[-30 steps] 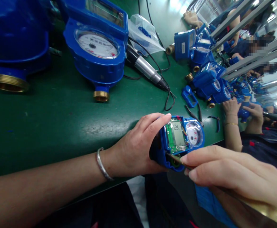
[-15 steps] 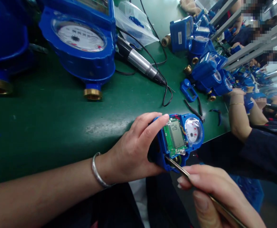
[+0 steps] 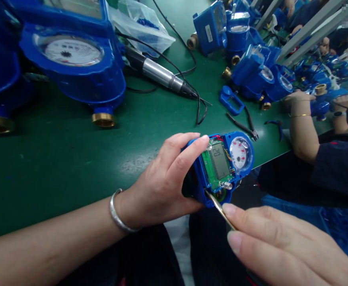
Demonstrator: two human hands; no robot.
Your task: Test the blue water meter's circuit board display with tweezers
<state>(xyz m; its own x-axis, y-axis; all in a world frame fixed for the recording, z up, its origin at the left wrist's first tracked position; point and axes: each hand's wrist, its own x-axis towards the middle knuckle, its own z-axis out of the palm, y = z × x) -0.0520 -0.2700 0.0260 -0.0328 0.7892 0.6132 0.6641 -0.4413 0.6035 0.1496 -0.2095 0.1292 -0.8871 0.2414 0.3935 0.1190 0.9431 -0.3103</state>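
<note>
"What do your left fingers [image 3: 188, 157] have?"

"They're wrapped firmly around the blue plastic-cased meter [image 3: 220, 159] with the bare green circuit board [image 3: 208, 169] and round white dial [image 3: 240, 153], at the near edge of the green tabletop [image 3: 72, 159]. I can't tell whether its underside touches."

"And your right fingers [image 3: 248, 222]?"

"They pinch a slim, brass-coloured metal tool [image 3: 221, 210], just off the meter's near corner, so from them the meter lies ahead and leftward."

"How do the two line up?"

"The tool's long axis slants away from me and to the left, its tip in the meter's near-left corner, beside the circuit board; what it touches inside, I can't see. The meter's own length runs from my left fingers out to the dial. My left side is nearer the casing; my right meets it only through the tool."
</note>
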